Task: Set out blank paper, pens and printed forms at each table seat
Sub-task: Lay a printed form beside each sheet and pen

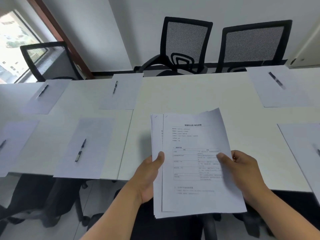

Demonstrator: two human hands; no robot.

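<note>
A long white tabletop [190, 94] made of adjoining desks fills the middle of the view, with three black mesh-backed office chairs along its far side: one at the left by the window [48, 61], one in the centre [186, 44] and one to the right [254, 46]. Blank white sheets lie at the seats: far left [52, 103], far centre [124, 99], far right [284, 96], near left edge [15, 146], near centre-left [90, 158] and near right edge [303, 149]. Above the near table edge, a stack of printed white forms with a table of text [195, 196] is held up in front of the person. The left hand [149, 177] grips the stack's left edge, thumb curled over the top. The right hand [245, 172] pinches the top sheet's right side, thumb on its face. A black pen lies on the far-left sheet [43, 90], the far-centre sheet [115, 87], the far-right sheet [276, 80] and the near centre-left sheet [80, 150]; pens on both edge sheets are blurred.
</note>
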